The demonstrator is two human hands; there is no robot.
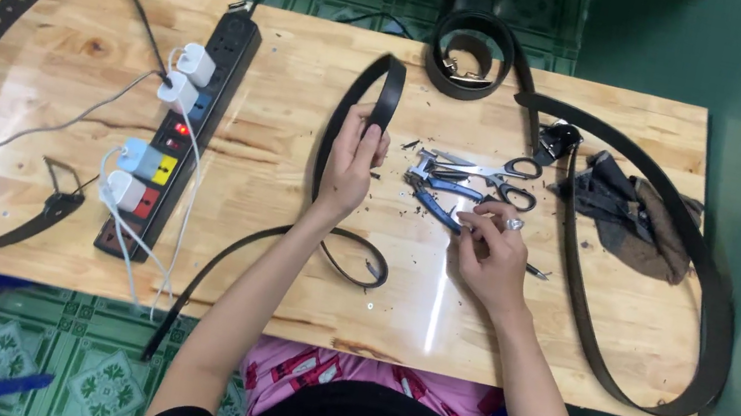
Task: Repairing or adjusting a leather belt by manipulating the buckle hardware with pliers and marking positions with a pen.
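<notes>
Head view: left hand (354,159) grips the black leather belt strap (379,103); right hand (490,249) pinches blue-handled pliers (437,205). Risk: the strap's looped tail could sweep the steel scissors (499,172) off the wooden desk (278,273).

So the black belt (378,108) is getting held up around its middle by the left hand (354,159), arching up off the wooden desk (312,76). One end is curling into a loop near the desk's front edge, and the strap is trailing off over that edge toward the floor. The blue-handled pliers (438,200) are lying flat on the desk, jaws pointing up-left, with the right hand (489,254) touching the handle end, fingertips pinched together.
</notes>
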